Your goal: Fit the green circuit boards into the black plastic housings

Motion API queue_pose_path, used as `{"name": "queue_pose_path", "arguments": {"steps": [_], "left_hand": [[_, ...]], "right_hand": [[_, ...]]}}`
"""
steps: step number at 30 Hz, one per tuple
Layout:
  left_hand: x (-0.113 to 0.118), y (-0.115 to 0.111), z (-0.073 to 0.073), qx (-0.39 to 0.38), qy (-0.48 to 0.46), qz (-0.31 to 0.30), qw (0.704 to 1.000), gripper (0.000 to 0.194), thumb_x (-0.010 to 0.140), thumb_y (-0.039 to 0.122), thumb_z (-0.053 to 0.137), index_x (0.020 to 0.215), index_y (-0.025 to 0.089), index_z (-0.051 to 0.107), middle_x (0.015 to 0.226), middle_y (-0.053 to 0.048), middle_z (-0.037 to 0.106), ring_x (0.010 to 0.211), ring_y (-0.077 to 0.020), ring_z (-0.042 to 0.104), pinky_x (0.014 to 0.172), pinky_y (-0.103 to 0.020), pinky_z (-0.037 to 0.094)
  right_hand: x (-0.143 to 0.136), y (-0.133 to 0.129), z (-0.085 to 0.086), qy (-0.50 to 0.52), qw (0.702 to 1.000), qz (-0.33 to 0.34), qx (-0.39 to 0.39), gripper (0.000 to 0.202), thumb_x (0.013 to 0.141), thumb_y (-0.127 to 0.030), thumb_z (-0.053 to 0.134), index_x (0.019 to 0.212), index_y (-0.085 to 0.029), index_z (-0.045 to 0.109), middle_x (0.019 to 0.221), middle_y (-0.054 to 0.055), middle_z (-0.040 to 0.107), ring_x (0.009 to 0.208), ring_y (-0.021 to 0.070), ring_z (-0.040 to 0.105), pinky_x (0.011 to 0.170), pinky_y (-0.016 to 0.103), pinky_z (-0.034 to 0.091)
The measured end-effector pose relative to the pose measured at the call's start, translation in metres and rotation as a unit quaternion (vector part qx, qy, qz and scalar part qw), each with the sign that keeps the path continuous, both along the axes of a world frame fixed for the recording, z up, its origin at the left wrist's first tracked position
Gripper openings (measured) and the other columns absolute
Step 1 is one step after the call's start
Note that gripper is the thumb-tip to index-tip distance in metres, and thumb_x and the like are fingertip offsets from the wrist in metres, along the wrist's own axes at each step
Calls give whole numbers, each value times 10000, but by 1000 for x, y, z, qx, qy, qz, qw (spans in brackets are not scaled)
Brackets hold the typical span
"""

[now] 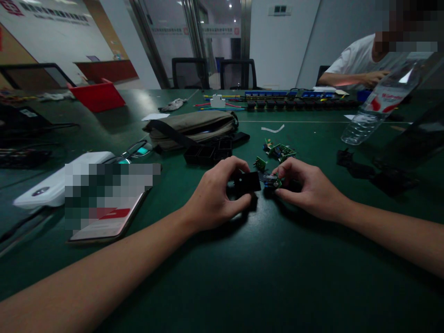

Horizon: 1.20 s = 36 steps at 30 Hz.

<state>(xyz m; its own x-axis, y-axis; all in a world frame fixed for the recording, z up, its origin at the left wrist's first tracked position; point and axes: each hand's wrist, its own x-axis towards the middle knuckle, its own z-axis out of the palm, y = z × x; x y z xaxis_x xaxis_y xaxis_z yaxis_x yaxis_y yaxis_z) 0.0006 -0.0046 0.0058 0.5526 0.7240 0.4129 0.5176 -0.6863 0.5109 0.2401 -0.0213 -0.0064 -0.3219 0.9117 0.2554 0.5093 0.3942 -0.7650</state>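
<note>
My left hand [218,196] is closed round a small black plastic case [248,183], thumb below and fingers above. Just to the right, my right hand [308,187] pinches a small green circuit board [273,181] with parts on it. The board's left end is close to the case; whether they touch I cannot tell. Beyond my hands lie more loose circuit boards [282,151], with a single small board [260,163] nearer the case. Several empty black cases [199,155] stand behind my left hand.
A grey-green pouch [190,127] lies behind the cases. At left are a phone [114,217], a white device [69,175] and glasses [137,149]. A plastic bottle [378,101] stands right, near black parts [378,173]. A person [357,64] sits across the green table [277,273].
</note>
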Motion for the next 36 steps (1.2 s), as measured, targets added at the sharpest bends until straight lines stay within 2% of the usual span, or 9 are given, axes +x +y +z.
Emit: {"name": "queue_pose_path", "arguments": {"steps": [16,21,36], "left_hand": [[0,1,-1,15,-5,-5,1000,337,764,182,680,1076,153,557,1043,-59,648,949,-186,621,848,-339,514],[1,3,-2,21,-13,-7,1000,336,751,171,687,1061,149,560,1028,-55,647,935,-181,618,839,-334,515],[0,3,-2,12,-7,-11,1000,345,753,179,698,1067,134,563,1025,-62,646,928,-180,616,828,-330,515]], "right_hand": [[-1,0,1,5,1000,2,-5,201,763,-168,678,899,-194,532,956,34,641,739,142,575,649,284,472],[0,0,0,7,1000,0,-5,205,756,-167,681,910,-186,547,887,13,616,691,127,548,617,269,457],[0,0,0,4,1000,2,13,194,762,-151,683,907,-181,557,921,24,641,727,130,576,657,277,481]]}}
